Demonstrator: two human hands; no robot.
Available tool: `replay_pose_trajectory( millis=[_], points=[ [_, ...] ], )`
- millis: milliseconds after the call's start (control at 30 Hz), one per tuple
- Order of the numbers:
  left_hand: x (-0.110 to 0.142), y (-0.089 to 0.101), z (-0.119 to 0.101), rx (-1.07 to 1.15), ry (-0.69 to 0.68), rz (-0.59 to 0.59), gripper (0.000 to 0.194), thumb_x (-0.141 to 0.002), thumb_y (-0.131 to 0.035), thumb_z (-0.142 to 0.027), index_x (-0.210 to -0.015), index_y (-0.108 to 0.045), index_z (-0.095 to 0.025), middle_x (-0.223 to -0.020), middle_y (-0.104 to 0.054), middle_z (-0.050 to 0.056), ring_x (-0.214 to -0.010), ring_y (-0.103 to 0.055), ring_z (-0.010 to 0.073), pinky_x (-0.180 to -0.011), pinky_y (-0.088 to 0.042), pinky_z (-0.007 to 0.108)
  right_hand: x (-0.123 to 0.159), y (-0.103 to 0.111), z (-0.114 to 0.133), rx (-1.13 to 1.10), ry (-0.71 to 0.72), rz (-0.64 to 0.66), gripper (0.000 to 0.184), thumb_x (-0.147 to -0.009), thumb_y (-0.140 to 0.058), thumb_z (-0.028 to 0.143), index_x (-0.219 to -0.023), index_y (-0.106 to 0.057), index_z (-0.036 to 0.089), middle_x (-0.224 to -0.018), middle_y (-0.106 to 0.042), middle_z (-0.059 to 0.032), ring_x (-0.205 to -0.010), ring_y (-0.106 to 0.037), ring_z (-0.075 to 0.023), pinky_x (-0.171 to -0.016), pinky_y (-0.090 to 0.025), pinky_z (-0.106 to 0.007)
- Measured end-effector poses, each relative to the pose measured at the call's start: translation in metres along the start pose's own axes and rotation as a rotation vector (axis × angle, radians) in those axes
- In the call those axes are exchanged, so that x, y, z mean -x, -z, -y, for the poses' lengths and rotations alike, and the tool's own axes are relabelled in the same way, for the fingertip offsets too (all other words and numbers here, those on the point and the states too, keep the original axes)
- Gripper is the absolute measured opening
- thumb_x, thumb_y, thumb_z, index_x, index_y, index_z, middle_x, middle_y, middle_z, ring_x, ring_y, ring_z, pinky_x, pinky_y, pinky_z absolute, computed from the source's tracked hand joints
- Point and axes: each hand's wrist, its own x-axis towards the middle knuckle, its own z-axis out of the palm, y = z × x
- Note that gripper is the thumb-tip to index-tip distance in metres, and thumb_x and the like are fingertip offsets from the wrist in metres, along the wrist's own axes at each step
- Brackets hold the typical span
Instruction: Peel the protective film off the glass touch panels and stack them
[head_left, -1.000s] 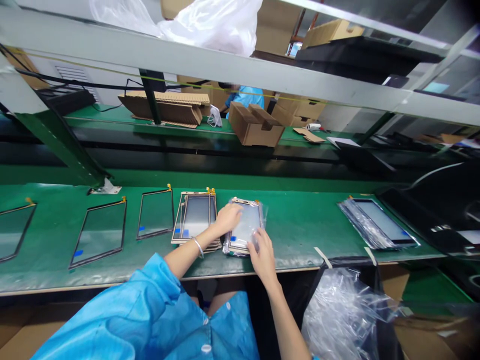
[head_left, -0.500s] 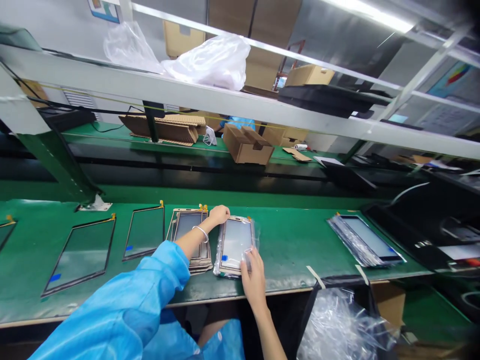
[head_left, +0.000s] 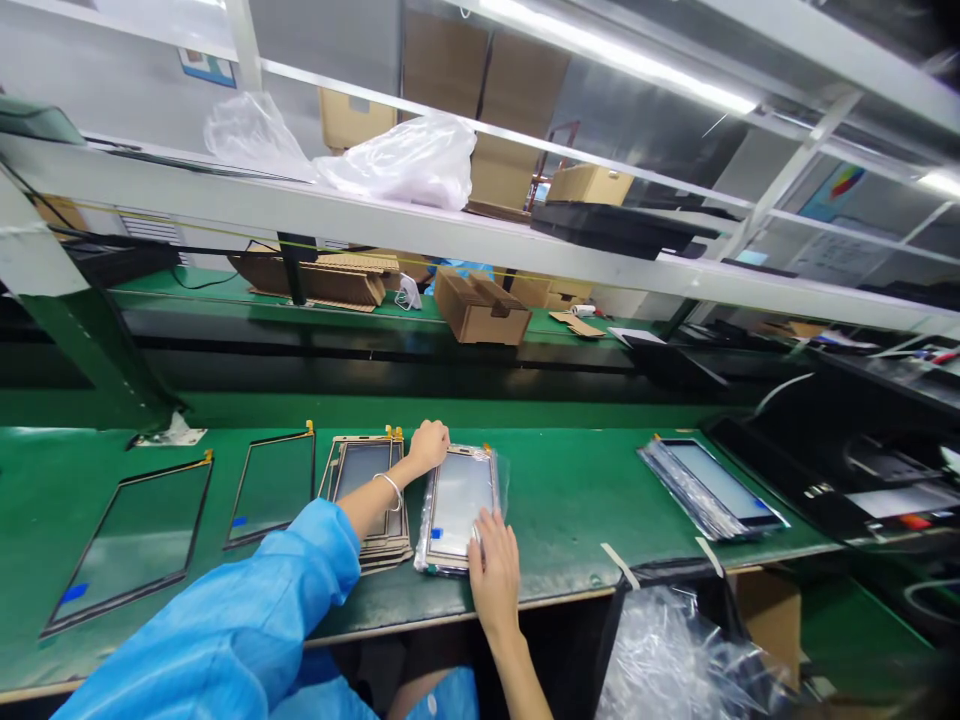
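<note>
A stack of touch screen panels in clear plastic sleeves (head_left: 463, 490) lies on the green bench in front of me. My left hand (head_left: 429, 446) is at its upper left corner with the fingers curled closed; what they pinch is hidden. My right hand (head_left: 495, 562) rests on the lower right edge of the top panel, its fingers stretched out and the thumb apart. Just left of this stack is a pile of bare framed panels (head_left: 369, 490) with orange connector tabs, partly covered by my left forearm.
Two single glass panels (head_left: 271, 487) (head_left: 133, 540) lie farther left. Another sleeved panel stack (head_left: 709, 485) lies at the right, beside a black case (head_left: 840, 450). A bag of crumpled clear plastic (head_left: 667, 650) hangs at the bench's front edge. A shelf beam (head_left: 420, 228) crosses above.
The view has tilted up a little, and the bench items appear lower and farther left. Both hands stay at the sleeved stack; the right fingers now lie flatter along its edge.
</note>
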Motion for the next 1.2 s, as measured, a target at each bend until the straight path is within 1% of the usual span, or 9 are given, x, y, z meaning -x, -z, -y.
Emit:
replay_pose_trajectory(
  millis=[167, 333, 467, 567, 633, 733, 867, 1033, 1200],
  points=[
    [-0.001, 0.01, -0.007, 0.249, 0.063, -0.001, 0.029, -0.09, -0.054, -0.033, -0.115, -0.056, -0.017, -0.118, -0.057, 0.009, -0.101, -0.058, 0.021, -0.086, -0.05, 0.042, -0.002, 0.005, 0.004, -0.117, -0.024, -0.009, 0.032, -0.092, -0.042, 0.028, -0.119, -0.057, 0.018, -0.135, -0.051, -0.0135, -0.131, -0.039, -0.0276, -0.102, -0.038, -0.052],
    [0.023, 0.015, -0.016, 0.648, 0.13, 0.097, 0.034, -0.091, -0.05, -0.038, -0.115, -0.056, -0.014, -0.111, -0.061, 0.009, -0.093, -0.062, 0.0193, -0.08, -0.053, 0.04, -0.004, 0.008, 0.002, -0.384, -0.189, -0.016, 0.036, -0.093, -0.043, 0.036, -0.121, -0.055, 0.017, -0.141, -0.043, -0.0143, -0.135, -0.033, -0.0274, -0.108, -0.03, -0.052],
    [0.076, -0.004, -0.028, 0.952, 0.102, 0.167, 0.033, -0.096, -0.038, -0.036, -0.117, -0.057, -0.018, -0.11, -0.065, 0.011, -0.1, -0.062, 0.0177, -0.084, -0.052, 0.033, -0.011, 0.012, -0.006, -0.606, -0.368, 0.044, 0.052, -0.091, -0.038, 0.052, -0.124, -0.054, 0.014, -0.136, -0.048, -0.0176, -0.129, -0.043, -0.0289, -0.105, -0.035, -0.051],
    [0.103, -0.024, -0.041, 1.101, 0.121, 0.153, 0.033, -0.092, -0.048, -0.029, -0.124, -0.053, -0.023, -0.116, -0.063, 0.009, -0.108, -0.06, 0.0185, -0.085, -0.05, 0.031, -0.022, 0.023, -0.009, -0.606, -0.411, 0.114, 0.063, -0.086, -0.042, 0.062, -0.125, -0.055, 0.014, -0.134, -0.051, -0.0165, -0.126, -0.045, -0.0291, -0.106, -0.034, -0.049],
    [0.106, -0.033, -0.05, 1.158, 0.16, 0.093, 0.037, -0.088, -0.054, -0.026, -0.125, -0.051, -0.022, -0.123, -0.058, 0.01, -0.11, -0.058, 0.0186, -0.085, -0.049, 0.03, -0.035, 0.034, -0.009, -0.592, -0.426, 0.181, 0.067, -0.081, -0.046, 0.069, -0.119, -0.06, 0.016, -0.13, -0.056, -0.0154, -0.124, -0.047, -0.0298, -0.107, -0.033, -0.048],
    [0.097, -0.039, -0.061, 1.175, 0.217, 0.018, 0.034, -0.082, -0.063, -0.025, -0.115, -0.054, -0.019, -0.121, -0.056, 0.011, -0.104, -0.058, 0.018, -0.08, -0.05, 0.028, -0.062, 0.056, -0.007, -0.587, -0.441, 0.312, 0.073, -0.075, -0.043, 0.078, -0.107, -0.067, 0.017, -0.117, -0.064, -0.0154, -0.113, -0.056, -0.0307, -0.101, -0.039, -0.045],
    [0.08, -0.04, -0.076, 1.109, 0.215, 0.028, 0.02, -0.075, -0.07, -0.022, -0.09, -0.057, -0.015, -0.094, -0.061, 0.004, -0.081, -0.059, 0.0129, -0.066, -0.05, 0.025, -0.096, 0.085, -0.001, -0.563, -0.464, 0.463, 0.066, -0.072, -0.05, 0.076, -0.091, -0.069, 0.016, -0.086, -0.07, -0.0104, -0.084, -0.064, -0.0265, -0.077, -0.051, -0.039],
    [0.062, -0.04, -0.092, 0.951, 0.12, 0.076, 0.018, -0.082, -0.065, -0.025, -0.074, -0.054, -0.013, -0.065, -0.052, -0.005, -0.055, -0.05, 0.0076, -0.054, -0.044, 0.022, -0.115, 0.106, 0.009, -0.497, -0.501, 0.514, 0.051, -0.069, -0.061, 0.065, -0.081, -0.065, 0.015, -0.06, -0.057, -0.0006, -0.055, -0.05, -0.0145, -0.051, -0.041, -0.026],
    [0.051, -0.042, -0.094, 0.805, 0.029, 0.137, 0.019, -0.086, -0.061, -0.026, -0.074, -0.056, -0.012, -0.063, -0.052, -0.005, -0.053, -0.05, 0.0074, -0.054, -0.045, 0.022, -0.117, 0.115, 0.01, -0.468, -0.528, 0.507, 0.046, -0.069, -0.058, 0.062, -0.078, -0.059, 0.016, -0.059, -0.051, 0.0013, -0.052, -0.046, -0.0131, -0.049, -0.036, -0.025]
  ],
)
